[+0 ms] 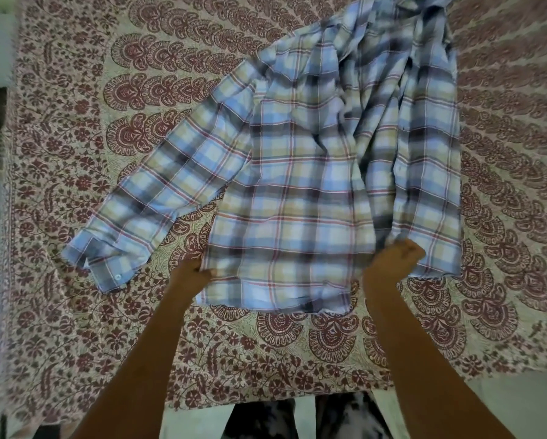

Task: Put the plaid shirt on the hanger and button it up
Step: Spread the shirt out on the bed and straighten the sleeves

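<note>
The plaid shirt [300,185], blue, beige and red checked, lies spread on the patterned bed cover with its hem toward me. One sleeve [158,191] stretches out to the left, its buttoned cuff [104,264] nearest me. My left hand [193,274] pinches the hem at its left corner. At the lower right of the front panel, my right hand [392,261] is closed on a bunch of cloth. The shirt's upper part is crumpled and blurred. No hanger is in view.
The bed cover [75,153], cream with maroon paisley print, fills most of the view. Its near edge [266,403] runs just in front of my legs. Pale floor shows at the left and lower right.
</note>
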